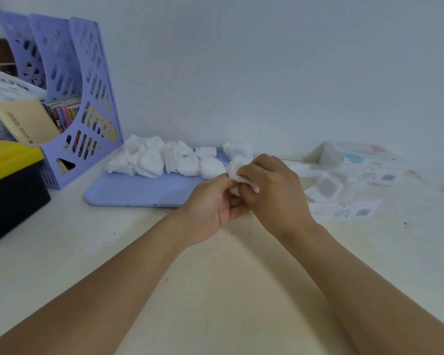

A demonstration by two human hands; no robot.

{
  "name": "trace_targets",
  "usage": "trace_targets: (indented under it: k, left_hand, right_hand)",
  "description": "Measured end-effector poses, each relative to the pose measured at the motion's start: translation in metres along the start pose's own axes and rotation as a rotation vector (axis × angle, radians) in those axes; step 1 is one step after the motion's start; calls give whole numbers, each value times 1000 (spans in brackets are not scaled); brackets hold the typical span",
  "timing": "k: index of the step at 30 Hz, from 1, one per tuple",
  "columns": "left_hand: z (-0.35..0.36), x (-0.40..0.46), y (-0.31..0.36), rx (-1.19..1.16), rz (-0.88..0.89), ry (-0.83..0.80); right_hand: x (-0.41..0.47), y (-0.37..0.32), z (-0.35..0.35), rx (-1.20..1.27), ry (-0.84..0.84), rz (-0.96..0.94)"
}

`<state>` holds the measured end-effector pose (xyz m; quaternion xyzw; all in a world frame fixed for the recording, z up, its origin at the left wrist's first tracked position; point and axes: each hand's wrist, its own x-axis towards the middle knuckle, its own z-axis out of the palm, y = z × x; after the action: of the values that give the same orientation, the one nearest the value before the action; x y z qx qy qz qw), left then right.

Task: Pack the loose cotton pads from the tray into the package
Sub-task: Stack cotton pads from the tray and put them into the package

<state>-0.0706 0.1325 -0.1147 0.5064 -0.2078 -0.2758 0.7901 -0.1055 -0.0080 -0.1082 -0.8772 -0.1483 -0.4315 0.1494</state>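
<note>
Pale wall and a cream table (215,278) frame the work. Both hands meet just in front of the lilac tray (128,190): the right hand (272,185) curls its fingers round a small stack of cotton pads (237,167), and the left hand (210,201) pinches the stack's lower edge. Many more loose pads (164,160) lie heaped along the tray's far side. The package (344,180) lies to the right, its opening hard to make out. The soft stack could splay or shed pads if the grip loosens, and a misaligned bundle may snag or crumple against the thin wrapper's mouth.
</note>
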Motion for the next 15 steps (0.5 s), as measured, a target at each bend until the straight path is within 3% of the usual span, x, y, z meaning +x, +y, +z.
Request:
trace_targets:
  k: [15]
  left_hand:
    - [-12, -2, 6, 5, 14, -58]
  right_hand:
    - [1, 20, -12, 380, -178, 78]
